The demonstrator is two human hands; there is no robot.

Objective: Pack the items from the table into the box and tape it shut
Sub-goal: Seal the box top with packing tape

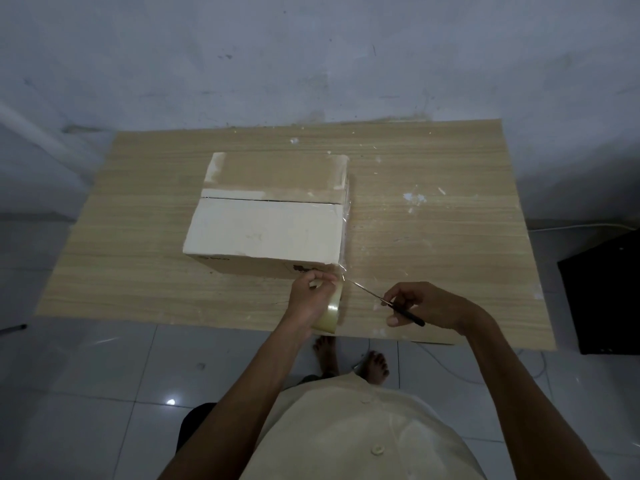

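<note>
A cardboard box [266,216] stands on the wooden table [433,220] with its top flaps closed. Clear tape runs down the box's right side to its near right corner. My left hand [310,299] grips a roll of clear tape [330,311] just in front of that corner, with a strip stretched up to the box. My right hand [424,304] holds black-handled scissors [384,301], whose thin blades point left and reach the stretched tape beside the left hand's fingers.
The table bears white paint flecks and its near edge runs just under my hands. A black box-like object [602,296] stands on the tiled floor at the right. A white cable [450,365] lies on the floor below the table edge.
</note>
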